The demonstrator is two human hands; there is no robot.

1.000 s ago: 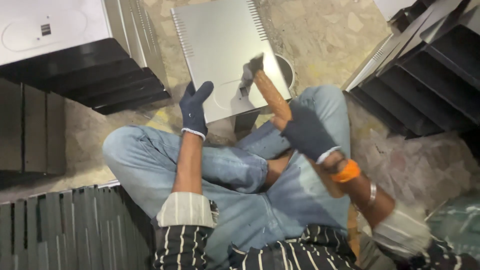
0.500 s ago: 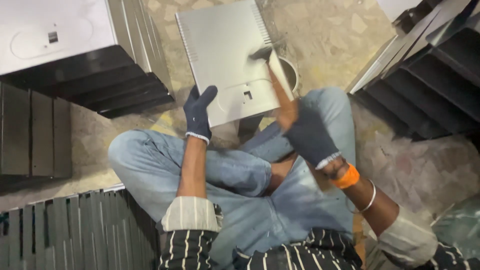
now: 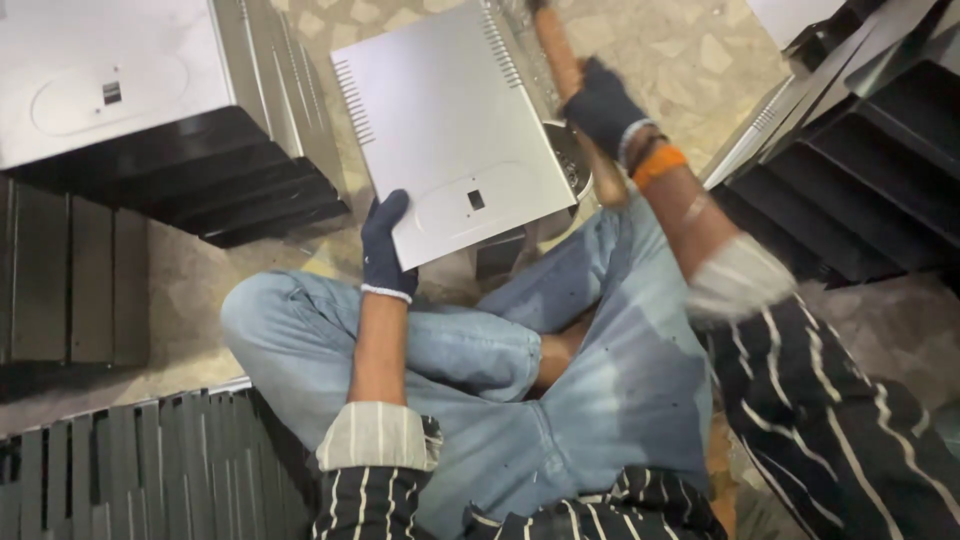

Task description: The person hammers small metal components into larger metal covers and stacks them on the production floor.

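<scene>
I sit cross-legged in blue jeans on a stone floor. My left hand (image 3: 385, 245), in a dark glove, holds the near edge of a grey sheet-metal panel (image 3: 450, 130) with vent slots along two sides. My right hand (image 3: 603, 105), also gloved, is shut on a wooden hammer handle (image 3: 560, 55) raised to the top of the view; its head is out of frame. The panel rests over a small round metal block (image 3: 570, 165) in front of my legs.
A stack of grey and black metal panels (image 3: 150, 130) stands at the upper left. More black panels lean at the right (image 3: 860, 160). Upright black panels line the lower left (image 3: 130, 470) and the left edge (image 3: 60, 270).
My right hand has swung the hammer up from low over the panel to the top of the view. My left hand has taken hold of the panel's near edge.
</scene>
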